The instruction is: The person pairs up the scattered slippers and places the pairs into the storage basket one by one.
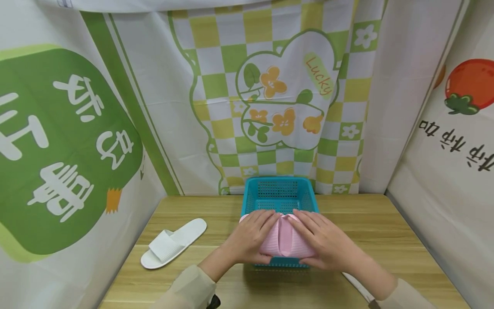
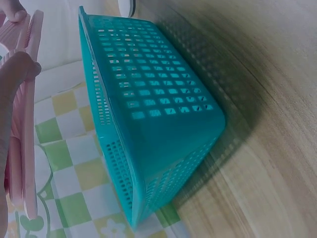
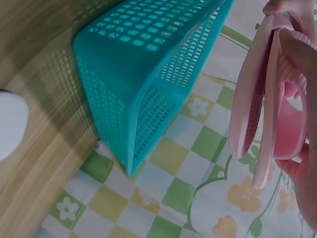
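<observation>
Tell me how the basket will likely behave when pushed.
The basket is probably light for its size, its walls being full of holes. It looks fairly stiff, since those walls stand up straight. Resting flat-bottomed on the table, it would likely slide rather than roll.

Pink slippers (image 1: 285, 238), ribbed; abv teal bskt (image 2: 171, 131)

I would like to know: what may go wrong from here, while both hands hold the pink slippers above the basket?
The left hand and right hand hold the pink slippers together, so if either loosens, one slipper might slide out. In the head view, they cover the near rim of the teal basket, so if lowered there, they might catch on it and tip onto the table.
</observation>
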Demonstrator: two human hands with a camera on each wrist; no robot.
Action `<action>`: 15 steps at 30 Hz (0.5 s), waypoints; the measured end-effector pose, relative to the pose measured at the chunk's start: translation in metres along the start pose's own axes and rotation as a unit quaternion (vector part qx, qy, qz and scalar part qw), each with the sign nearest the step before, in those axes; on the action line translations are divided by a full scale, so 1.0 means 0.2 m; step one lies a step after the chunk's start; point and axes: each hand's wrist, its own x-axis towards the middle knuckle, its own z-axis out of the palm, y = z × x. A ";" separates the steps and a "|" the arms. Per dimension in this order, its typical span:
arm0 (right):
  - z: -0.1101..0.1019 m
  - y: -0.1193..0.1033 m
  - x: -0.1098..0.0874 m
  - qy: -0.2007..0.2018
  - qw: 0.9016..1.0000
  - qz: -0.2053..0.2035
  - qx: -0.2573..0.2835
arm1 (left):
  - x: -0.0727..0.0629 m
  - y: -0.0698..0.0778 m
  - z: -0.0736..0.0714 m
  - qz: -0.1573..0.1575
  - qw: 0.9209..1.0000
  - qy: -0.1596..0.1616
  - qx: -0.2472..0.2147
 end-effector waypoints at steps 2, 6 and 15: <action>-0.01 0.00 0.00 -0.003 1.000 -0.009 0.002 | 0.00 0.00 0.00 0.001 1.000 -0.003 0.001; -0.01 0.00 0.00 -0.005 1.000 -0.024 -0.001 | 0.00 0.00 -0.01 0.003 1.000 -0.003 0.002; -0.03 0.00 0.00 -0.033 0.999 -0.027 0.002 | -0.01 -0.01 -0.01 0.011 1.000 0.001 -0.010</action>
